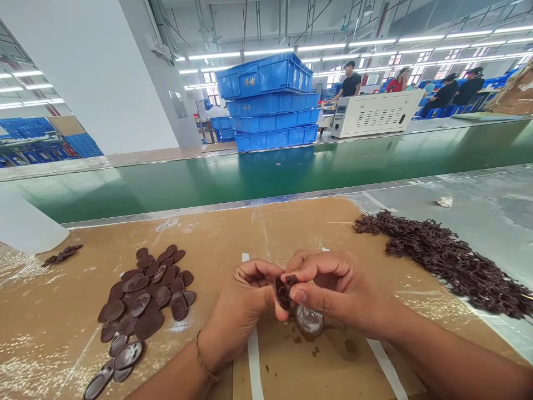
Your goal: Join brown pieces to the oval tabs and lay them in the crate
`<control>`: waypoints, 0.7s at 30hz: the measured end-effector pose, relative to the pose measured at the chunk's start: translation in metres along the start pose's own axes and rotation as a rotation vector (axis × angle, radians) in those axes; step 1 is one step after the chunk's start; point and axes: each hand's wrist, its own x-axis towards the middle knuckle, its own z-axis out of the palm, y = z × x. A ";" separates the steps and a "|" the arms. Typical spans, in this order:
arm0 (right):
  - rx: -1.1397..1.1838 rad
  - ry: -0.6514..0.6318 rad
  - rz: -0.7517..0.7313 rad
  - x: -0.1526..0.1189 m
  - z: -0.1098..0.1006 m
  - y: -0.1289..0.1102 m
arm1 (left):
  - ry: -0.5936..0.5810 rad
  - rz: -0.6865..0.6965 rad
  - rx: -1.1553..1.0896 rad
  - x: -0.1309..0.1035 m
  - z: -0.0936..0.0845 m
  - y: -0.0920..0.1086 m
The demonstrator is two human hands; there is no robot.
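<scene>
My left hand [259, 291] pinches a dark brown oval piece [282, 294], held up on edge above the brown work surface. Against its upper right side, my right hand [328, 286] grips a small dark brown piece [292, 279] between thumb and fingertips. The two pieces touch, though the fingers partly hide where they meet. Just below the hands stands a small clear glass container [308, 322] with dark drips around it. To the left lies a loose pile of brown oval pieces [141, 294], some with small holes. A heap of tangled dark brown strips [441, 261] is at the right.
White tape strips [255, 366] mark the brown board [208, 239]. A small dark clump [62, 255] lies by a white rounded object [29, 228] at far left. Beyond runs a green conveyor belt [187, 186], with stacked blue crates [275, 119] and a cream machine [377, 114] behind. People work in the background.
</scene>
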 end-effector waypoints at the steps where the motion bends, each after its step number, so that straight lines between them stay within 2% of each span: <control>1: -0.002 0.004 0.002 0.000 0.000 0.000 | -0.002 0.000 -0.003 0.000 0.000 0.000; 8: -0.023 0.011 0.001 -0.001 0.000 0.001 | 0.001 0.008 0.007 0.002 -0.004 -0.003; 17: 0.121 -0.013 0.022 0.002 0.004 0.000 | 0.020 0.005 0.048 0.003 -0.003 -0.002; 21: 0.061 0.011 0.030 0.001 0.004 -0.003 | 0.026 0.018 0.053 0.003 -0.004 -0.002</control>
